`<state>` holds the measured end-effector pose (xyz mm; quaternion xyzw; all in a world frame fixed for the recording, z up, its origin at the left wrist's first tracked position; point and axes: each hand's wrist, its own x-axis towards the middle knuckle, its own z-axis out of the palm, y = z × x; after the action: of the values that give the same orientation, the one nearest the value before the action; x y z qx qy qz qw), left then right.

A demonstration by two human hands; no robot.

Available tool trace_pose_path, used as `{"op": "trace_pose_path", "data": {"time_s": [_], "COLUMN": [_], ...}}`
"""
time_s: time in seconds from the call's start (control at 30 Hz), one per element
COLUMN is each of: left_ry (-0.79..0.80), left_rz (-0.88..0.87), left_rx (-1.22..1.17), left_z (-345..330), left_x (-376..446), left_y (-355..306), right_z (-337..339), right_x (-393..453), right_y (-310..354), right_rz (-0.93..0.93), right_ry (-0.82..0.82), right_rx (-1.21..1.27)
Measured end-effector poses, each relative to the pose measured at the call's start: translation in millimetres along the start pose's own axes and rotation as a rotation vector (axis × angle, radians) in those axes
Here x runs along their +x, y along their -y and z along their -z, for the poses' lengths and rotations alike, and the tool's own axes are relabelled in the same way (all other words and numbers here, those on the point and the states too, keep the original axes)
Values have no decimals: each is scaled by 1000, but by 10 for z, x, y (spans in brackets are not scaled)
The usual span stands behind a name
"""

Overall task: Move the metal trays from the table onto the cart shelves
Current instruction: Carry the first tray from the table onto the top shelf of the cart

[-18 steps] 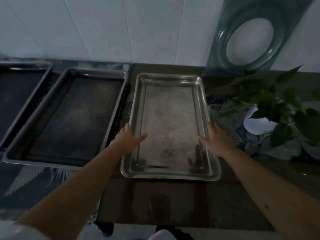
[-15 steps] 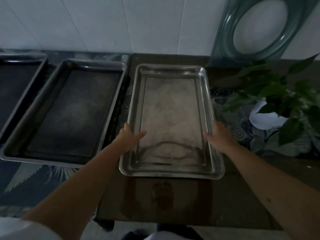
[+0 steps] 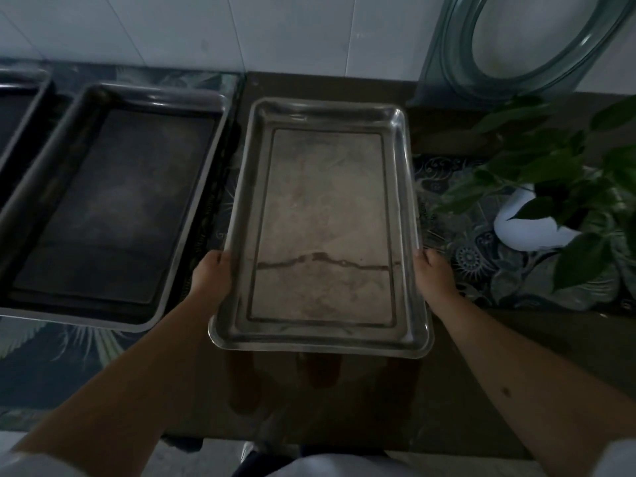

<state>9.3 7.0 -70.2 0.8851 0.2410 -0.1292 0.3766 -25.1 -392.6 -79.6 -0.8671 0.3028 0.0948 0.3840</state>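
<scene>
A shiny rectangular metal tray (image 3: pixel 323 215) is held in front of me, its near end raised off the dark table (image 3: pixel 516 356). My left hand (image 3: pixel 211 273) grips its left rim and my right hand (image 3: pixel 432 273) grips its right rim, fingers curled under the edges. Left of it a darker, deeper metal tray (image 3: pixel 113 204) lies flat on the table. The corner of another tray (image 3: pixel 17 108) shows at the far left edge. No cart is in view.
A leafy plant (image 3: pixel 564 173) in a white pot (image 3: pixel 530 228) stands right of the held tray. A large glass dish (image 3: pixel 523 43) leans against the white tiled wall at the back right. A patterned cloth (image 3: pixel 457 242) covers part of the table.
Both hands went from resting flat at the tray's sides to gripping its rims. The tray has come up and toward me, its near end now past the table's front area.
</scene>
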Motion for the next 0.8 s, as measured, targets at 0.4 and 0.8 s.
{"op": "trace_pose_path", "data": {"time_s": [0.4,0.8], "left_ry": [-134,-319], "left_rz": [22,86], "left_rx": [-87,-201], "left_z": [377,1125], "left_x": [-508,-1152], "left_y": [272,583], "right_z": [113,-6], "right_x": [-360,-759], "right_y": [202,979], "right_rz": [85,387], "right_ry": [-32,51], "right_rx": [130,119]}}
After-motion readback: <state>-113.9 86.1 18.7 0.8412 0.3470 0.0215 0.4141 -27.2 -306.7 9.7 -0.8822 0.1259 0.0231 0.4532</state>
